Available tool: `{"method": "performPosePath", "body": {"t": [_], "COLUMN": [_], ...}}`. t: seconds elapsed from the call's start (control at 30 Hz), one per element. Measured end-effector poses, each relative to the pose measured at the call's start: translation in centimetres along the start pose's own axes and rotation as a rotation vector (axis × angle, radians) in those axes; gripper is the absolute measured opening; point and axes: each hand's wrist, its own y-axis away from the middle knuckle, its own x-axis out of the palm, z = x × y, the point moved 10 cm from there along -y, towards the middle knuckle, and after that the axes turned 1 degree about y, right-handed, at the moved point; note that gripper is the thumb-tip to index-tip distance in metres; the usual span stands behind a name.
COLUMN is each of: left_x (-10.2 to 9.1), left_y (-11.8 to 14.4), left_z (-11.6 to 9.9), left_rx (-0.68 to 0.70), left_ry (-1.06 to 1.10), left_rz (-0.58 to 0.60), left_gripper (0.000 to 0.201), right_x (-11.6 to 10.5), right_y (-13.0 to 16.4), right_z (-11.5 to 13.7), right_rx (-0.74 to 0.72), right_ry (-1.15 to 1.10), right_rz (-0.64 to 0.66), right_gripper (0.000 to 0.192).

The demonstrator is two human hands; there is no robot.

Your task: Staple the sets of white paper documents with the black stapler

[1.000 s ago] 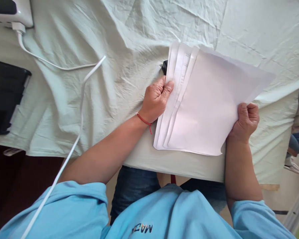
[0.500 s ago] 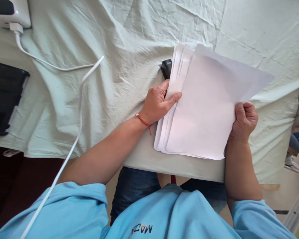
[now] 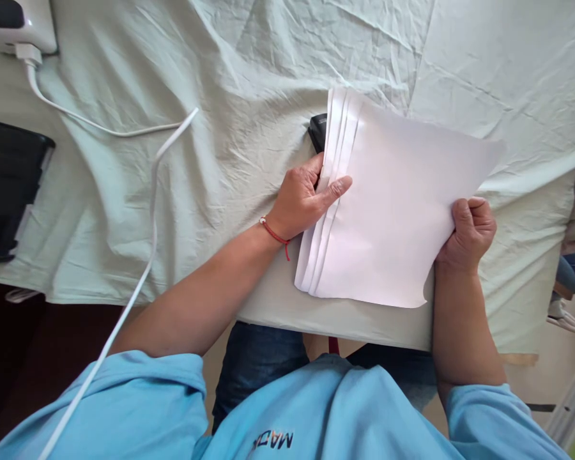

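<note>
Several white sheets of paper [image 3: 388, 211] are held above the near part of the table, their left edges fanned out in steps. My left hand [image 3: 306, 195] grips the left edge, thumb on top and the other fingers underneath. Closed on the right edge of the sheets is my right hand [image 3: 472, 233], with the thumb against the curled fingers. The upper right corner of the paper reaches out beyond that hand. A black object [image 3: 318, 130], possibly a stapler, pokes out from behind the paper's upper left edge; most of it is hidden.
A pale green cloth [image 3: 249, 57] with wrinkles covers the table. At the left lie a black tray-like object [image 3: 12, 188] and a white device [image 3: 43, 22] with a plugged-in white cable [image 3: 153, 211] running toward me. Another person's leg and shoe [image 3: 566, 317] show at the far right.
The top sheet has shifted slightly left and lies flatter, so its upper right corner sits lower and closer in. The fanned left edges look more even. Both hands stay almost in place.
</note>
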Motion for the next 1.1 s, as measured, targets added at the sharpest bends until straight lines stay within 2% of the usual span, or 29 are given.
{"method": "performPosePath", "body": {"t": [0.2,0.33,0.47,0.57,0.77,0.93,1.1], "left_x": [0.3,0.6,1.1,1.2,1.7,1.4,1.7], "left_y": [0.1,0.2,0.4,0.5,0.5,0.4,0.3], "left_z": [0.0,0.4,0.4,0.5,0.4,1.4,0.9], "left_rx": [-0.003,-0.032,-0.049,-0.102,-0.093,-0.114,-0.091], "left_ry": [0.059,0.102,0.174,0.239,0.311,0.334,0.273], "left_rz": [0.020,0.040,0.089,0.086,0.132,0.071,0.140], "left_gripper": [0.068,0.059,0.053,0.054,0.051,0.055,0.054], "right_x": [-0.1,-0.2,0.4,1.0,1.0,0.9,1.0], "right_y": [-0.1,-0.2,0.0,0.1,0.0,0.4,0.6], "right_z": [0.0,-0.3,-0.1,-0.1,-1.5,-1.0,-0.7], "right_rx": [-0.006,-0.017,-0.060,-0.081,-0.002,0.034,0.066], "right_ry": [0.000,0.018,-0.125,-0.181,-0.102,-0.031,-0.011], "right_rz": [0.017,0.015,0.030,0.075,0.135,0.135,0.111], "right_gripper": [0.049,0.045,0.039,0.042,0.058,0.048,0.048]}}
